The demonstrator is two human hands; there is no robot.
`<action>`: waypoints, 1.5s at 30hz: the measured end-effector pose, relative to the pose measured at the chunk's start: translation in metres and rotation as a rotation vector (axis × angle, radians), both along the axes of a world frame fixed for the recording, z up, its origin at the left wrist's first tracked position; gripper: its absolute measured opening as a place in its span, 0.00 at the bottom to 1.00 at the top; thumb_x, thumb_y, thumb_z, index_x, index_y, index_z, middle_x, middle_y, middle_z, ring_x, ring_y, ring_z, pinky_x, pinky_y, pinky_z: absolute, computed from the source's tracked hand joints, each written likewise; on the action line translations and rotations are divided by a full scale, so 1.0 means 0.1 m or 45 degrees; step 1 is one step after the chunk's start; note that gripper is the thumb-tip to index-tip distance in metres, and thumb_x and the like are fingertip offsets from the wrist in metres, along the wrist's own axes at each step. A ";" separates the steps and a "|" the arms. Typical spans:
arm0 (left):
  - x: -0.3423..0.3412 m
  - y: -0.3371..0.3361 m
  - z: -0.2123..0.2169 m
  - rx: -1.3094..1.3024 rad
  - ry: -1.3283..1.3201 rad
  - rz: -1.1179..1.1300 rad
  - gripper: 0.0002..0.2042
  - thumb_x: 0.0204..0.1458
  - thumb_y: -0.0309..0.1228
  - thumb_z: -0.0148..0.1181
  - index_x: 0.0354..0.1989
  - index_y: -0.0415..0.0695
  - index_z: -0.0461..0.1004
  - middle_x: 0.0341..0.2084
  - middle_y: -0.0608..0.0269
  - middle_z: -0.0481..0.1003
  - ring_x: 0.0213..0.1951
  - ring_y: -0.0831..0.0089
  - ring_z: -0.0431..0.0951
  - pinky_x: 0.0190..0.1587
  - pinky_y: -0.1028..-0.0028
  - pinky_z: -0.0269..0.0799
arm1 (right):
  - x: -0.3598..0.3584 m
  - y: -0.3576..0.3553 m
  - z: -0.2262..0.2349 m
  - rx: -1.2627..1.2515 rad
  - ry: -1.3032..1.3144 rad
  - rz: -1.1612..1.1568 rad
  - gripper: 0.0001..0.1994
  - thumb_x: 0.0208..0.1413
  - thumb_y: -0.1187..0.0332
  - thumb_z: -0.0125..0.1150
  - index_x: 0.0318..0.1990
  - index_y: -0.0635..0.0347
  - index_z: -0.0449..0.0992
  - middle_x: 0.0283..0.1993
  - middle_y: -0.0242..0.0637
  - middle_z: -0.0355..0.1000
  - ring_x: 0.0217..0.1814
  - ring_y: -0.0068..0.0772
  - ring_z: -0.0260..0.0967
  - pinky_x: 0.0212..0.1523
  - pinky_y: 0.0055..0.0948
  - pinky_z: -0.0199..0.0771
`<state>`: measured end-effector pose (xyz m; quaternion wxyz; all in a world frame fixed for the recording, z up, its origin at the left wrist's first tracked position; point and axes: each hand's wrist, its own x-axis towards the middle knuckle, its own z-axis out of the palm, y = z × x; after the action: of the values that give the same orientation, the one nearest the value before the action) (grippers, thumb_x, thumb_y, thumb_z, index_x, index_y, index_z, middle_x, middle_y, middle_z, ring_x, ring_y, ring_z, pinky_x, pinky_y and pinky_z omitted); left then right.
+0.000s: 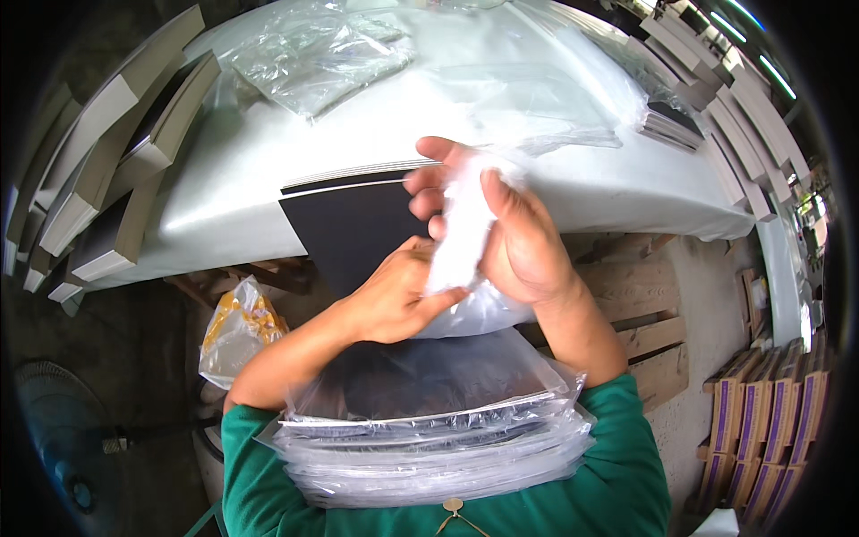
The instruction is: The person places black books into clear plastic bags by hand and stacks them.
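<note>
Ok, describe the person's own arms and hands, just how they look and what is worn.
Both forearms are bare from the elbow down. Green sleeves cover the upper arms, ending near the elbows. The left hand and the right hand wear no gloves, and no rings, watch or bands show from this view.

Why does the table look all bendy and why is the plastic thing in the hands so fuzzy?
In the head view, the fisheye lens curves the white table edge and darkens the corners. The clear plastic bag held by the left hand and right hand is smeared, likely motion blur. Daylight glares off the table and the bagged stack in the lap.
</note>
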<state>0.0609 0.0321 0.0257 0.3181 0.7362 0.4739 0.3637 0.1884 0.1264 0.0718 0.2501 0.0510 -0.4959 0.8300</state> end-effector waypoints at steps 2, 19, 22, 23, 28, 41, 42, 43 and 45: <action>-0.08 -0.09 -0.05 -0.039 -0.179 0.117 0.12 0.52 0.34 0.46 0.37 0.39 0.70 0.36 0.47 0.69 0.43 0.54 0.66 0.49 0.61 0.57 | 0.09 0.13 -0.05 0.355 -0.147 0.048 0.25 0.55 0.66 0.55 0.57 0.70 0.58 0.46 0.36 0.66 0.48 0.18 0.61 0.45 0.17 0.64; -0.22 -0.10 -0.06 0.079 -0.302 0.558 0.08 0.50 0.29 0.55 0.34 0.37 0.71 0.19 0.60 0.72 0.20 0.78 0.67 0.27 0.78 0.63 | 0.05 0.16 -0.39 0.416 -0.539 -0.565 0.12 0.47 0.70 0.64 0.39 0.65 0.73 0.31 0.29 0.72 0.34 0.15 0.65 0.37 0.17 0.65; -0.11 -0.09 -0.13 0.134 -0.448 0.872 0.10 0.53 0.32 0.56 0.28 0.35 0.72 0.16 0.74 0.69 0.22 0.89 0.62 0.23 0.84 0.59 | 0.04 0.06 -0.49 0.071 -0.326 -0.448 0.14 0.46 0.71 0.64 0.41 0.64 0.72 0.33 0.29 0.71 0.36 0.17 0.66 0.38 0.18 0.66; -0.09 -0.08 -0.15 0.154 -0.508 0.836 0.10 0.53 0.31 0.56 0.27 0.35 0.72 0.16 0.74 0.68 0.22 0.89 0.61 0.23 0.84 0.58 | 0.04 0.04 -0.51 -0.046 -0.294 -0.389 0.14 0.46 0.72 0.64 0.41 0.64 0.72 0.34 0.29 0.71 0.37 0.18 0.67 0.39 0.19 0.66; -0.11 -0.12 -0.20 0.008 -0.576 0.889 0.08 0.53 0.30 0.55 0.27 0.36 0.73 0.17 0.73 0.69 0.23 0.89 0.62 0.25 0.84 0.60 | 0.04 0.00 -0.58 -0.044 -0.418 -0.261 0.14 0.46 0.73 0.63 0.42 0.63 0.72 0.37 0.32 0.71 0.39 0.19 0.67 0.41 0.20 0.66; -0.06 -0.21 -0.20 0.231 -0.648 0.823 0.05 0.50 0.26 0.58 0.31 0.36 0.75 0.24 0.66 0.75 0.28 0.84 0.70 0.31 0.83 0.66 | 0.02 -0.07 -0.74 -0.211 -0.273 -0.291 0.11 0.50 0.68 0.61 0.39 0.63 0.72 0.36 0.32 0.72 0.37 0.20 0.68 0.39 0.21 0.66; -0.07 -0.21 -0.21 0.254 -0.638 0.804 0.05 0.50 0.26 0.58 0.31 0.37 0.75 0.24 0.66 0.75 0.28 0.85 0.70 0.30 0.83 0.66 | 0.03 -0.07 -0.74 -0.232 -0.283 -0.277 0.11 0.50 0.68 0.60 0.39 0.62 0.72 0.36 0.32 0.71 0.37 0.21 0.67 0.39 0.22 0.66; -0.08 -0.21 -0.23 0.278 -0.628 0.784 0.05 0.50 0.26 0.58 0.31 0.37 0.76 0.24 0.67 0.75 0.28 0.85 0.70 0.30 0.84 0.65 | 0.03 -0.07 -0.74 -0.247 -0.305 -0.247 0.11 0.51 0.68 0.60 0.40 0.62 0.71 0.36 0.32 0.70 0.37 0.21 0.67 0.40 0.23 0.66; -0.10 -0.21 -0.26 0.320 -0.500 0.825 0.06 0.51 0.28 0.57 0.31 0.37 0.76 0.25 0.64 0.77 0.28 0.83 0.71 0.32 0.82 0.65 | 0.02 -0.08 -0.75 -0.260 -0.292 -0.236 0.11 0.50 0.67 0.60 0.39 0.62 0.71 0.35 0.32 0.70 0.37 0.21 0.67 0.40 0.23 0.66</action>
<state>0.0513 0.0112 0.0001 0.1789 0.4982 0.5636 0.6341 0.1908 0.1185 -0.0036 0.2712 -0.1157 -0.4367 0.8499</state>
